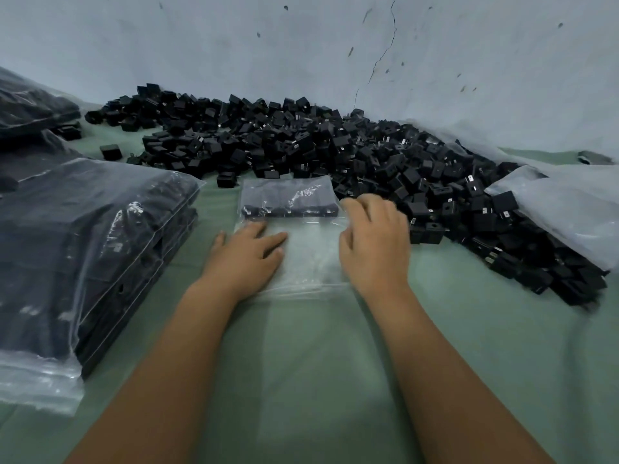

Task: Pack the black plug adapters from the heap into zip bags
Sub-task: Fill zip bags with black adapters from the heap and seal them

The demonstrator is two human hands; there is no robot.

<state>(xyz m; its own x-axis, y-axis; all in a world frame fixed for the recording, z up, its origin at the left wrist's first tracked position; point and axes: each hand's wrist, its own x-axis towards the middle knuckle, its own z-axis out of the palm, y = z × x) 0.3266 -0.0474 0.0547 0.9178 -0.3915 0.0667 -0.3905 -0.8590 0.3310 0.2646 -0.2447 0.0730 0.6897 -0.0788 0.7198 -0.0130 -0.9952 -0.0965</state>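
Tabletop (301, 380): covered in pale green cloth, bare at the near edge between the two forearms.
Left hand (246, 259): lies flat on the near left part of the zip bag (308, 256), fingers straight and pressing the plastic down.
Right hand (375, 242): rests on the bag's right edge, fingers bent with tips at the plastic; whether they pinch it cannot be told.
Zip bag contents: one row of black plug adapters (288, 209) sits at the far end, the near half flat.
Filled bags (90, 249): stacked at left, packed with dark adapters.
Heap (301, 142): loose black adapters spread just beyond the bag and along the right, up to the wall (301, 45).
Clear sheet (562, 202): lies over the heap's right side.
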